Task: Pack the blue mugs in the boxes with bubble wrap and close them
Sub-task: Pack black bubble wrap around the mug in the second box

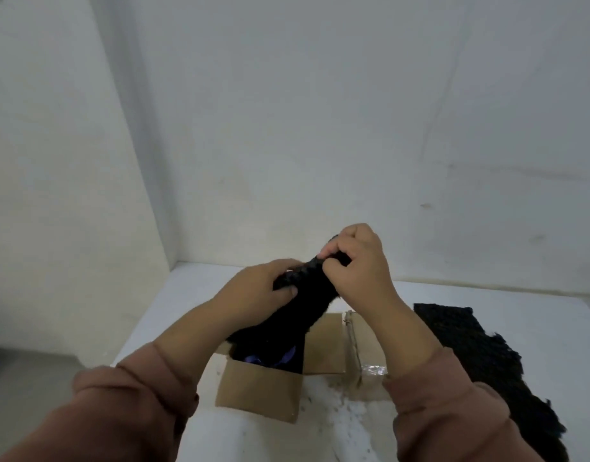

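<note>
Bubble wrap (287,318) in left grip (263,288), right grip (357,265)

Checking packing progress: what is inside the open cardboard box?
Black bubble wrap hangs into the box; blue patches, likely a mug, show beneath it. The wrap covers everything else.

Both hands (320,278) gripping black bubble wrap (287,315) above open box (260,391)
</note>
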A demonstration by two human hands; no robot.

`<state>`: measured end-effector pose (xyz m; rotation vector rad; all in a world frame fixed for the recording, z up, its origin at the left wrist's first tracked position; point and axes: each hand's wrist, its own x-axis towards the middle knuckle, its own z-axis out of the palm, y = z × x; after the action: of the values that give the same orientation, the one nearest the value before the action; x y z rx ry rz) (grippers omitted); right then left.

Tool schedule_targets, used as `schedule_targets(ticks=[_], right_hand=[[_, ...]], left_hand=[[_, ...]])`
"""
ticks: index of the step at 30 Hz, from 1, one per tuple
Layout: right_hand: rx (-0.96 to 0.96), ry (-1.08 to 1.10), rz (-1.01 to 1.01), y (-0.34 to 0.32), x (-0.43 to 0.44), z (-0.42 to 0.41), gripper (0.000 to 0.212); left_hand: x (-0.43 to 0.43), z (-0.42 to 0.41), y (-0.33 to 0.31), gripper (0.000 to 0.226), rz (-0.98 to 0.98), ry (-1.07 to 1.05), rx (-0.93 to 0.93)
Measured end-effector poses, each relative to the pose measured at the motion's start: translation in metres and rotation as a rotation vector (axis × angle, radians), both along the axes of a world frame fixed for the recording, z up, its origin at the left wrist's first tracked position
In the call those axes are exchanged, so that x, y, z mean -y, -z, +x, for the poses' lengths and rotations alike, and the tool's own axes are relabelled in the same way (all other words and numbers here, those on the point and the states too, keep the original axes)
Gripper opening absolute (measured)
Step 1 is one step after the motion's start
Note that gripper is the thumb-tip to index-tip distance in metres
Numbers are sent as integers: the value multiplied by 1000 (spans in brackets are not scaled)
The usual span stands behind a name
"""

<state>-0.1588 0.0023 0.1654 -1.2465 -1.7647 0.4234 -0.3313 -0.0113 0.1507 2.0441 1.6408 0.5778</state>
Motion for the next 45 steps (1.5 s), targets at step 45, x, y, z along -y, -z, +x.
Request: schedule_targets(ticks=[45], right_hand=[[-499, -141, -805, 53, -24, -42, 24]], left_hand=[[-9, -76, 63, 33, -435, -284, 1284]])
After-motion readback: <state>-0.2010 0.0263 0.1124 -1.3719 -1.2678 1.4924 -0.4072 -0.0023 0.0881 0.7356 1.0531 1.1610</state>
